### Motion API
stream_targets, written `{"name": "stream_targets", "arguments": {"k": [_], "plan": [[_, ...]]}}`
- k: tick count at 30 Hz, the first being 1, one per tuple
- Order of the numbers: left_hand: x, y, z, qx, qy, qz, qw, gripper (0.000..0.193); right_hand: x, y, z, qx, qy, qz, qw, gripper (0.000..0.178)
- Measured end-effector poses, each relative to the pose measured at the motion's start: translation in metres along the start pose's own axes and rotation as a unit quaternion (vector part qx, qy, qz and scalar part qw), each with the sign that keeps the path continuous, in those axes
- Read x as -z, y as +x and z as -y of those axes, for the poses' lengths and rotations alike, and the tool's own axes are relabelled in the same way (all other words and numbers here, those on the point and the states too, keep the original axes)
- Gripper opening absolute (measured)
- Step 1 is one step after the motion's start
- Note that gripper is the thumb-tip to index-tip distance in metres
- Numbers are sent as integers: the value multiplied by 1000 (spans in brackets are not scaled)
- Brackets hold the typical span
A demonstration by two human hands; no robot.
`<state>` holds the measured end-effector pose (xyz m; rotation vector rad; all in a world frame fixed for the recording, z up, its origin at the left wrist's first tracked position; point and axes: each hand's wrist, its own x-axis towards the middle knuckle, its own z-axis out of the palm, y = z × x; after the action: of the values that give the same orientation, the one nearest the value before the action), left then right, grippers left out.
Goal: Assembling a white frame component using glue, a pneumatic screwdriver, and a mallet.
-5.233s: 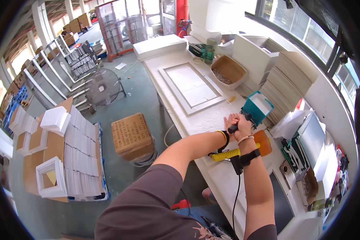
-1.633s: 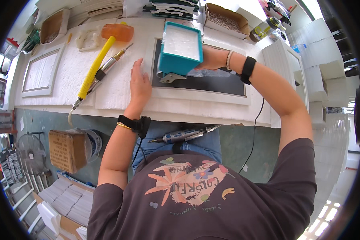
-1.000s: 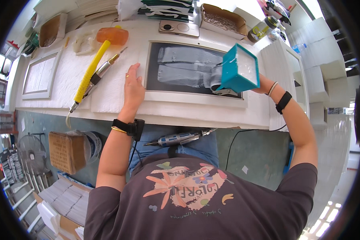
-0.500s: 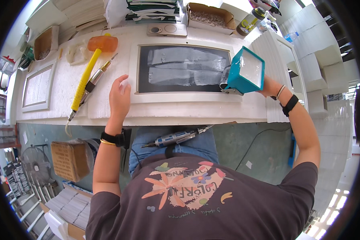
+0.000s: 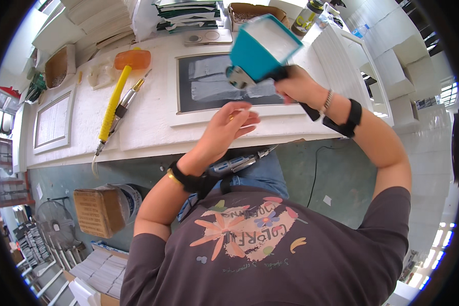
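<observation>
My right hand grips the black handle of a glue roller with a teal hopper, raised and tilted over the panel; white glue fills the hopper. Below it lies a dark panel coated with white streaks, set in a white frame. The raised tool and my hands cover the panel's right part. My left hand hovers by the frame's near edge, fingers loosely spread and holding nothing.
A yellow-handled mallet with an orange head lies left, beside a slim power screwdriver. Another power screwdriver rests on my lap. A smaller white frame and cardboard boxes of screws stand around the bench.
My right hand has lifted the glue roller and swung it left, over the panel. My left hand has moved right, from beside the frame to its near edge.
</observation>
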<state>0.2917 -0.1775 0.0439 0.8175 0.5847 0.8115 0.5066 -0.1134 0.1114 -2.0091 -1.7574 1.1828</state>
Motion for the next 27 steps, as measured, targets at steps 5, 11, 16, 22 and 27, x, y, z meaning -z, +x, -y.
{"name": "stream_targets", "arguments": {"k": [5,11,16,22,27], "plan": [[-10,19,-15,-23,-177,-71,981,36,-47,21,80,102,77,-4,992,22],[33,21,-45,-258,-229,-248,905,24,-125,65,151,219,96,-34,970,45],[78,-10,-85,-270,-164,-285,905,25,-178,94,213,237,81,-63,966,56],[142,-50,-149,-190,-9,-331,924,35,-194,74,259,110,282,124,945,47],[211,-72,-205,-151,14,-307,940,31,-181,44,236,133,360,178,906,38]]}}
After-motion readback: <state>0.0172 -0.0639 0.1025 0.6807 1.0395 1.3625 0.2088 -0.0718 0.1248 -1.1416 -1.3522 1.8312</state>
